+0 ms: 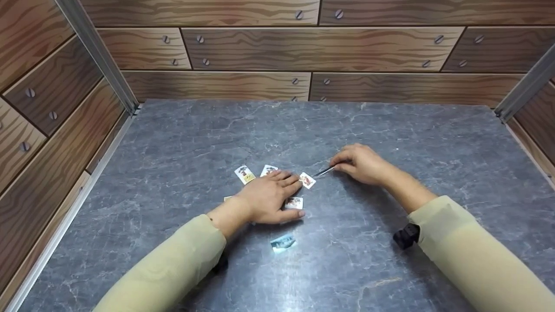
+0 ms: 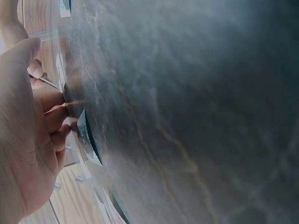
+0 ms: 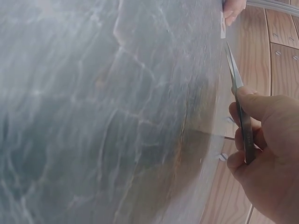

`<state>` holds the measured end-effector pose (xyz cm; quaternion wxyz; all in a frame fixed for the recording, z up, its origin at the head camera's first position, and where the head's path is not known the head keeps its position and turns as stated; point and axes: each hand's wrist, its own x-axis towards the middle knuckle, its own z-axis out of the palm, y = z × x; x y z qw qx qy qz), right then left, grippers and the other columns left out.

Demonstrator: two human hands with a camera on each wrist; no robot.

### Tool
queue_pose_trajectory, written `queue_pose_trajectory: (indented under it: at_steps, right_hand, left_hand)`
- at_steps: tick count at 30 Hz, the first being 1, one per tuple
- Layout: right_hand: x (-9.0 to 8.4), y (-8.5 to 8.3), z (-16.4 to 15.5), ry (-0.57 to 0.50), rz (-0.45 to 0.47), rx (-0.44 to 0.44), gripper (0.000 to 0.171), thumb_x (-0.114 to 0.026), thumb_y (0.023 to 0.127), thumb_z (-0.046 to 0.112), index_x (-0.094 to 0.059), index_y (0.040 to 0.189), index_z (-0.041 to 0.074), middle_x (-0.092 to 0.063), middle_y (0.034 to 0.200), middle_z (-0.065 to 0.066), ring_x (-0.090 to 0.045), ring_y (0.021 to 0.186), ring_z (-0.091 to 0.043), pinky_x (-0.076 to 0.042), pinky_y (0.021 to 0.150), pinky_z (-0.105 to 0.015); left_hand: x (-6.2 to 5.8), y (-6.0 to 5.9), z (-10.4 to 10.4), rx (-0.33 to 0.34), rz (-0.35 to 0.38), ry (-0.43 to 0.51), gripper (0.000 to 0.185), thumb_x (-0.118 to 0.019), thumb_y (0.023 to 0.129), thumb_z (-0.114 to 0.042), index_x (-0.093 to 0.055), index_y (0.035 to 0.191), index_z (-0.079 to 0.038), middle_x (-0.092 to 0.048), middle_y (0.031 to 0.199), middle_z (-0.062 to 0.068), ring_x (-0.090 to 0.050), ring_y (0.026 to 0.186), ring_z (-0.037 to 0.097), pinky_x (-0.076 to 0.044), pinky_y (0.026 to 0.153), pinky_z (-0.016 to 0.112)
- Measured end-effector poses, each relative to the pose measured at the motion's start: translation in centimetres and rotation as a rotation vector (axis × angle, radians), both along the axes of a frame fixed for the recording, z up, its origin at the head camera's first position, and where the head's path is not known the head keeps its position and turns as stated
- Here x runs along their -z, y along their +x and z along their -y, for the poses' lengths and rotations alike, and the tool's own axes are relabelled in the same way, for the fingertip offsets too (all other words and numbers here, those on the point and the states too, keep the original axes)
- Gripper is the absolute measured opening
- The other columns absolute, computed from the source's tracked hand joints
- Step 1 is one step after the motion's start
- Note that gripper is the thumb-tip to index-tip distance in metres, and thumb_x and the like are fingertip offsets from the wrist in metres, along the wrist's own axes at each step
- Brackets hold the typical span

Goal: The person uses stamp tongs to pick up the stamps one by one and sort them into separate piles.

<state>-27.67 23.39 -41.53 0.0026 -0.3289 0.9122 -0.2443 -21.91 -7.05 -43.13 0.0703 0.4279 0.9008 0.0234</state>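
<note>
Several small picture cards lie in a loose cluster on the grey marbled table point(image 1: 390, 130). My left hand point(image 1: 277, 190) lies flat on them, its straight fingers pressing down beside one card point(image 1: 307, 180) and above another point(image 1: 294, 203). In the left wrist view the left fingers point(image 2: 60, 112) touch a card edge point(image 2: 88, 140). My right hand point(image 1: 353, 164) pinches thin metal tweezers point(image 1: 324, 171), whose tip points at the card by the left fingertips. In the right wrist view the tweezers point(image 3: 236, 79) aim at that card point(image 3: 223, 25), tip just short of it.
Two more cards point(image 1: 245, 173) point(image 1: 269, 170) lie past the left hand. A bluish card point(image 1: 282, 242) lies apart, nearer to me. Wood-patterned walls point(image 1: 303, 47) close the table at the back and on both sides.
</note>
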Motion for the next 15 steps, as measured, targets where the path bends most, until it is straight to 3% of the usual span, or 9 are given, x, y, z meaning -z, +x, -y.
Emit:
queue_pose_trajectory:
  at_steps: [15]
  right_hand:
    - [0.28,0.07,0.43,0.009,0.053,0.037,0.015,-0.073,0.099,0.011,-0.083,0.110,0.010,-0.075,0.107,-0.010,-0.064,0.107,-0.037,-0.046,0.098,-0.059]
  left_hand:
    - [0.01,0.05,0.04,0.005,0.011,-0.003,0.083,-0.039,0.107,-0.065,-0.034,0.166,-0.007,-0.032,0.171,0.012,-0.027,0.159,0.032,-0.016,0.132,0.041]
